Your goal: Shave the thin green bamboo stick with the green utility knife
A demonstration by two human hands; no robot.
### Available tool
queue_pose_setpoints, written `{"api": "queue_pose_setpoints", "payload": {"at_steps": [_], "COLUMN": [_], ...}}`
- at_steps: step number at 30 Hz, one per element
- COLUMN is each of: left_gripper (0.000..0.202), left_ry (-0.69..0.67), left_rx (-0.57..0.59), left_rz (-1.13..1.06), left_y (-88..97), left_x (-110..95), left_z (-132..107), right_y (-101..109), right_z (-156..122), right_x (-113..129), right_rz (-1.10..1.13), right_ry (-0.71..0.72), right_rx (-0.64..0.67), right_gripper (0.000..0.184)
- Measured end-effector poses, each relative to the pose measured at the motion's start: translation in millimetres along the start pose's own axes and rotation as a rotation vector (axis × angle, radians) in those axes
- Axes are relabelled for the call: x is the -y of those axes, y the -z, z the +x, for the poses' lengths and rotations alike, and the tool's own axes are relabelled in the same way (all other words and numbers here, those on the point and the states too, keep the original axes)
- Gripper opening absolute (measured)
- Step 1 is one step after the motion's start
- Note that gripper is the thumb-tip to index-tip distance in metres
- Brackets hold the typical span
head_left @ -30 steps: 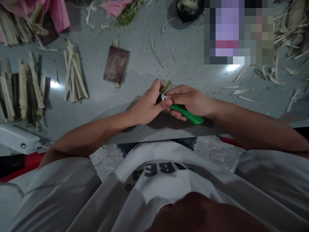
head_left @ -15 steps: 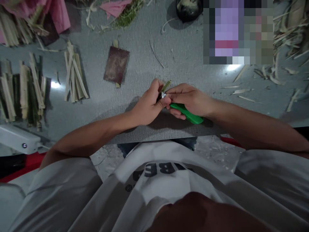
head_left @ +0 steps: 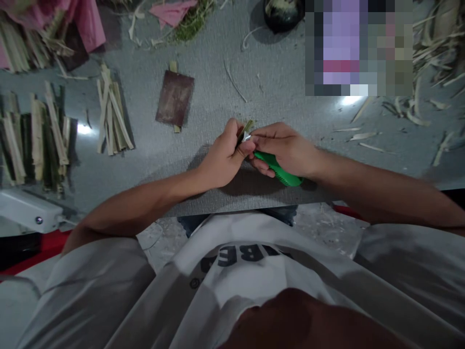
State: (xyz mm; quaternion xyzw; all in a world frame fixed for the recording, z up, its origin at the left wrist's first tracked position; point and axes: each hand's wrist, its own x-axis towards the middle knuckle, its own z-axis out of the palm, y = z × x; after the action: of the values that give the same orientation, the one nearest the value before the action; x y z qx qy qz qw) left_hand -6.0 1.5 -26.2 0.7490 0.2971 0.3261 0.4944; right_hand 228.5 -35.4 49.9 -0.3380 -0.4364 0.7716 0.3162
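My left hand (head_left: 227, 154) is closed around a short bamboo strip (head_left: 247, 127), whose greenish end shows above the fingers; the rest lies hidden in the palm. My right hand (head_left: 286, 148) grips a green-handled utility knife (head_left: 279, 169). Its bright metal tip (head_left: 246, 137) meets the strip beside my left thumb. Both hands nearly touch each other, low over the table's front part.
Bundles of bamboo strips (head_left: 113, 114) lie at left, by a brown sandpaper piece (head_left: 175, 99) on a strip. A dark round object (head_left: 283, 14), pink plastic (head_left: 173, 12) and shavings (head_left: 366, 136) lie around. A white device (head_left: 29, 211) sits at the left edge.
The knife and my right hand have shifted slightly left toward my left hand. Less of the strip's end now shows. My left hand has stayed about where it was.
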Motion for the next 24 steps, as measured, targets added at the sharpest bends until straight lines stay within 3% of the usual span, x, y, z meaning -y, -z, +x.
{"api": "queue_pose_setpoints", "payload": {"at_steps": [3, 8, 14, 20, 24], "left_gripper": [0.067, 0.075, 0.074, 0.073, 0.071], "left_ry": [0.017, 0.007, 0.051, 0.071, 0.091], "left_rx": [-0.003, 0.014, -0.036, 0.004, -0.009], "left_rz": [-0.004, 0.03, 0.051, 0.038, 0.031], "left_y": [1.2, 2.9, 0.1, 1.6, 0.5], "left_x": [-1.2, -1.1, -0.7, -10.6, -10.9], "left_z": [1.2, -0.2, 3.2, 2.9, 2.5], "right_y": [0.2, 6.4, 1.3, 9.2, 5.7], "right_z": [0.9, 0.4, 1.3, -0.1, -0.1], "right_x": [-1.0, 1.0, -0.8, 2.9, 0.3], "right_rz": [-0.003, 0.027, -0.005, -0.035, -0.029], "right_ry": [-0.006, -0.121, 0.011, -0.123, -0.053], "right_rx": [-0.015, 0.141, -0.003, 0.155, 0.087], "right_gripper": [0.054, 0.049, 0.055, 0.063, 0.066]}}
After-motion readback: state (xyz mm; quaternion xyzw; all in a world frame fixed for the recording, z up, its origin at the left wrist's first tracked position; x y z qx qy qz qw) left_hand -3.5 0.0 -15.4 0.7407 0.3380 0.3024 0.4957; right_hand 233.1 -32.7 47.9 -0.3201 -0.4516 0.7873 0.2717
